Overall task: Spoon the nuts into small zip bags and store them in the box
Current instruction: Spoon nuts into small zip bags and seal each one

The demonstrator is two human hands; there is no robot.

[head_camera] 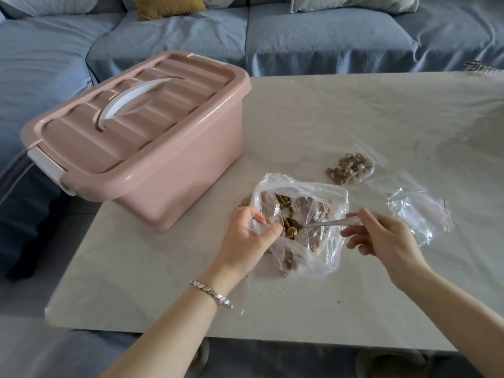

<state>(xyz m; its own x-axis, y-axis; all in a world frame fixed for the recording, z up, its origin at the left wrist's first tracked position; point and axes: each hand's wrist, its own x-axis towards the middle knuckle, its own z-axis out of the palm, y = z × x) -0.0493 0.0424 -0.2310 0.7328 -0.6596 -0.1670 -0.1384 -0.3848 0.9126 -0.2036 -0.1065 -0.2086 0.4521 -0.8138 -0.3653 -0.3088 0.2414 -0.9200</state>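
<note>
Bare forearms, no sleeves; silver faceted-link bracelet (211,293) on L wrist; R wrist bare

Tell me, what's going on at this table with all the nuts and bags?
A person is portioning walnuts. The left hand pinches open a small zip bag over the big clear bag, while the right hand holds a spoon loaded with nuts at its mouth. One filled zip bag lies farther back on the table, empty zip bags sit to the right, and the pink box stands at the left, lid on.

Blue sofa (327,42) (yellow cushion (169,5) on it) behind pale table (354,110).
</note>
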